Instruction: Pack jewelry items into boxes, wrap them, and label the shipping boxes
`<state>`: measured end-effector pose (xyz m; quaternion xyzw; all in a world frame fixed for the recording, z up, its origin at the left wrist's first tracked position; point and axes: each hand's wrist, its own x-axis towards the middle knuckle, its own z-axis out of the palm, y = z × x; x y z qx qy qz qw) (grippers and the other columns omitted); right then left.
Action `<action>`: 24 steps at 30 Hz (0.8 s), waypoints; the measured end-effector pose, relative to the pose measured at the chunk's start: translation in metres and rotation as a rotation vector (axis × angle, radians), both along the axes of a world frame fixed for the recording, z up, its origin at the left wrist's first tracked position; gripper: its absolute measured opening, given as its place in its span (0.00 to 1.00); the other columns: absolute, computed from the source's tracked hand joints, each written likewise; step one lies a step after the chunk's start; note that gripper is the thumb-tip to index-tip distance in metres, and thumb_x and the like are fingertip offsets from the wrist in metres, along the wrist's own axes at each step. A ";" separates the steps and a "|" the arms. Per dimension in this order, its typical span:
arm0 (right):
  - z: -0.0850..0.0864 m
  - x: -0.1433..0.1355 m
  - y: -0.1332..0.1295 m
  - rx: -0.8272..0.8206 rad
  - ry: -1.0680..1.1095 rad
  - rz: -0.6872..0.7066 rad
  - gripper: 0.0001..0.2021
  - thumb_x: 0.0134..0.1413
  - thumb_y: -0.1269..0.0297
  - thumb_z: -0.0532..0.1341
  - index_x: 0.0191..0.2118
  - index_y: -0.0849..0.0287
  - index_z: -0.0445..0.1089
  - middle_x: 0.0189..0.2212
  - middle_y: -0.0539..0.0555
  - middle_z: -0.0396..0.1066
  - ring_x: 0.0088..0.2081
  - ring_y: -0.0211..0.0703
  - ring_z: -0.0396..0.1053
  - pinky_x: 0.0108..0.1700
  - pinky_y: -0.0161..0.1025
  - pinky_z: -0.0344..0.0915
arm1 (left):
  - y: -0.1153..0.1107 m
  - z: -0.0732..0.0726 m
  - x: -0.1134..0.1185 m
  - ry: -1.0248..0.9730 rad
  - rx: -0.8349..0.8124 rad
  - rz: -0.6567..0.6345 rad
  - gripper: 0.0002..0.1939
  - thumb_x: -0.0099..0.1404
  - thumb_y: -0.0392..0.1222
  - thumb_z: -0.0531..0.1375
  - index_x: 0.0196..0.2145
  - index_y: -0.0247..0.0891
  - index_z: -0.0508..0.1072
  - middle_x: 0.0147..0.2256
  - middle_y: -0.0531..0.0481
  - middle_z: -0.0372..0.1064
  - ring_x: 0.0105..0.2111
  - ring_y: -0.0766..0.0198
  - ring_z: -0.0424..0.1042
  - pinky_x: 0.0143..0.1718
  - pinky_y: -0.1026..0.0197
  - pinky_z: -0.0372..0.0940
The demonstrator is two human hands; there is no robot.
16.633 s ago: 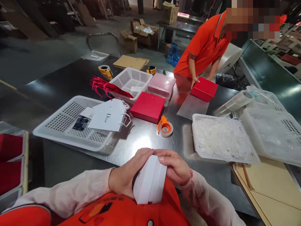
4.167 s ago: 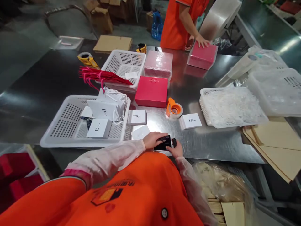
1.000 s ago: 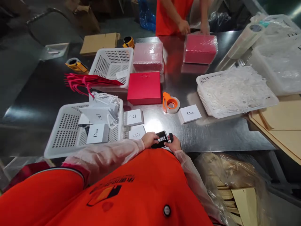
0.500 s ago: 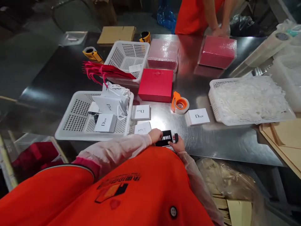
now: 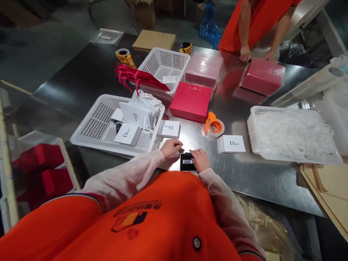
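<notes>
My left hand lies with curled fingers on a small white box at the near edge of the steel table. My right hand presses its fingers on a small black item that lies flat on the table just right of that box. Another white "Dior" box sits just beyond my left hand. A third white "Dior" box lies to the right. An orange tape dispenser stands behind my hands.
A white basket at left holds a white paper bag and a box. A red box lies mid-table. A basket of white shredded filler stands at right. A co-worker's hands rest by a bubble-wrapped red box.
The black item was held in both hands and now lies flat on the table. My left hand has left it and moved onto the white box. The co-worker's wrapped box shifted.
</notes>
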<state>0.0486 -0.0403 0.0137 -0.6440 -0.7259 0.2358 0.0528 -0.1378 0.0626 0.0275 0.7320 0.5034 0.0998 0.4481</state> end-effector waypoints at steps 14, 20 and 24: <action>-0.001 0.024 0.004 0.025 0.027 0.040 0.16 0.54 0.68 0.65 0.50 0.55 0.73 0.46 0.58 0.70 0.49 0.52 0.62 0.50 0.46 0.64 | -0.041 -0.016 0.010 0.229 0.421 -0.457 0.12 0.65 0.43 0.62 0.45 0.41 0.79 0.40 0.45 0.76 0.42 0.55 0.68 0.45 0.54 0.62; -0.012 0.031 -0.004 0.064 0.066 -0.001 0.14 0.59 0.68 0.60 0.50 0.54 0.75 0.44 0.59 0.70 0.47 0.53 0.62 0.50 0.48 0.65 | -0.042 -0.007 0.017 0.350 0.425 -0.483 0.12 0.67 0.40 0.57 0.43 0.38 0.79 0.39 0.40 0.74 0.45 0.50 0.66 0.42 0.51 0.62; -0.018 0.030 -0.009 0.120 0.077 -0.041 0.17 0.59 0.67 0.59 0.53 0.52 0.73 0.47 0.60 0.67 0.48 0.54 0.62 0.51 0.51 0.66 | -0.045 -0.002 0.018 0.394 0.452 -0.479 0.12 0.66 0.41 0.57 0.44 0.38 0.78 0.42 0.38 0.71 0.47 0.48 0.64 0.43 0.50 0.61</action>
